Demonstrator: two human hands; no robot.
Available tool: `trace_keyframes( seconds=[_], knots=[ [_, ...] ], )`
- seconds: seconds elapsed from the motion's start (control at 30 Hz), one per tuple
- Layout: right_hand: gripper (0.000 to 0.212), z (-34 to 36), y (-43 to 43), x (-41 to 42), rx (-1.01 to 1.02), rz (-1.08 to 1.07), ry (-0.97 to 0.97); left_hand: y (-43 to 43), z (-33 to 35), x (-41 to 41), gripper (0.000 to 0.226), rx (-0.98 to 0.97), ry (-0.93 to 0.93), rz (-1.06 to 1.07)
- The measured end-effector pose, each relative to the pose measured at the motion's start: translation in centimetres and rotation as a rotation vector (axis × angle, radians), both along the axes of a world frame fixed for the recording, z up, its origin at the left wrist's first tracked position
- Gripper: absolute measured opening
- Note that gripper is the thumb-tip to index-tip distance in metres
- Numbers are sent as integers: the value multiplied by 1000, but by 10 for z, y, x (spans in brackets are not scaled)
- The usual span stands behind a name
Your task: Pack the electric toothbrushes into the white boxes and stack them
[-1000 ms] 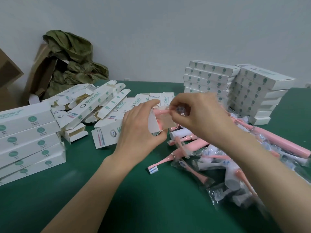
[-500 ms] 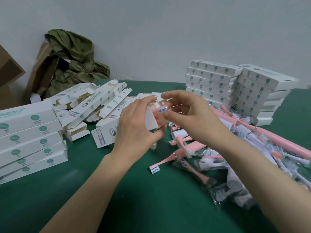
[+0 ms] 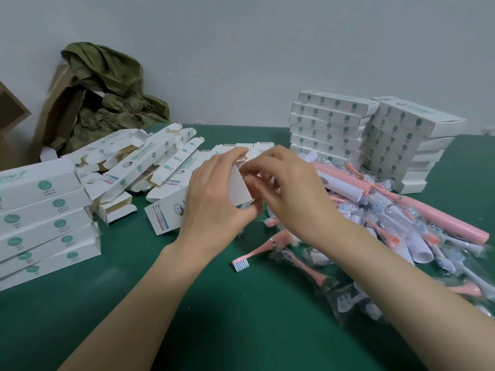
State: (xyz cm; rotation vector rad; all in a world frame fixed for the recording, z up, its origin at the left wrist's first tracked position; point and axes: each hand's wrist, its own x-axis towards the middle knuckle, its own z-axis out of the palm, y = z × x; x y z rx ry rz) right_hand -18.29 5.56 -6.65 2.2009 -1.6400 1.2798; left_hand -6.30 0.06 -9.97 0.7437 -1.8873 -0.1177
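Left hand [image 3: 214, 202] and right hand [image 3: 292, 194] hide white box [image 3: 167, 214] mouth

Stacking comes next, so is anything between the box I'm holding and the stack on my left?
Only loose open boxes lying on the table beside the left stack, between it and the held box. They lie low; nothing visible blocks a lifted carry.
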Motion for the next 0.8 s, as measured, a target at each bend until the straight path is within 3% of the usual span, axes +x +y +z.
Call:
trace_keyframes(
  seconds=[0.1, 0.23, 0.27, 0.37, 0.47, 0.53, 0.63, 0.8],
  knots=[
    [19, 5, 3, -2, 187, 68, 188, -2, -4, 1, 68, -2, -49, -5],
    [14, 28, 10, -25, 378, 44, -120, -7, -10, 0, 66, -22, -103, 42],
    [15, 29, 12, -30, 472, -12, -38, -8, -11, 0, 65, -27, -117, 58],
    [29, 14, 16, -26, 797, -178, 446, -11, -12, 3, 65, -35, -147, 95],
    [44, -7, 16, -11, 814, -289, 714, -10, -11, 4, 65, -31, -148, 102],
    [40, -11, 14, -11, 793, -248, 725, -9, -11, 4, 65, -28, -141, 100],
    [23, 0, 13, -21, 814, -93, 425, -8, -11, 4, 65, -23, -140, 92],
    [23, 32, 19, -26, 586, 356, -605, -6, -9, 2, 67, 0, -125, 67]
  ],
)
